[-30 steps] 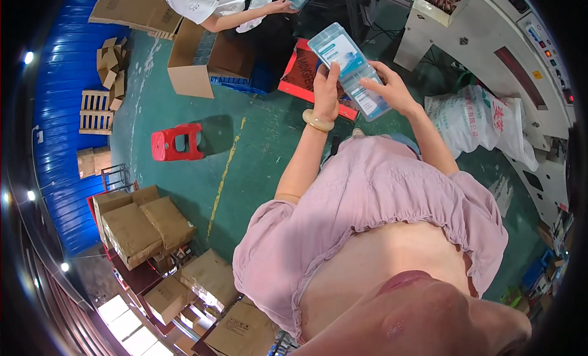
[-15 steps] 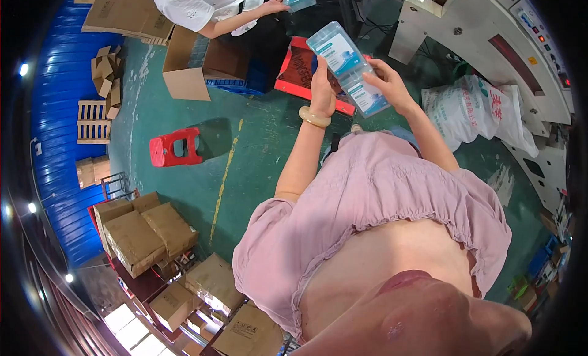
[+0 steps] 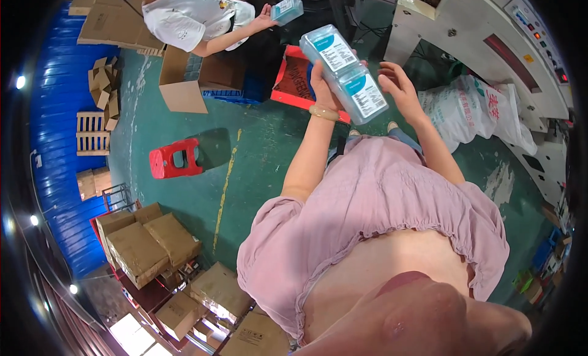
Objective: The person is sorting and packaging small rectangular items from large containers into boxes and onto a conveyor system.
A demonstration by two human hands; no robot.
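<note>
Two clear plastic boxes with teal-and-white labels, an upper box and a lower box, lie end to end in front of me. My left hand is closed around their left side and underside, and its far fingertips show past the boxes' right edge. A pale bangle circles that wrist. To the right of the lower box my right hand is held apart from it, fingers spread and slightly curled, with nothing in them. Beyond the boxes, a co-worker's hand holds a similar clear box.
Behind my left hand is a red crate. An open carton holds clear boxes beside the co-worker. A red stool stands on the green floor. White sacks lie by the machine at right; cartons are stacked lower left.
My right hand has let go of the lower box and moved off to the right, fingers apart. The boxes have tilted in my left hand. The co-worker's hand and box have shifted left and lower.
</note>
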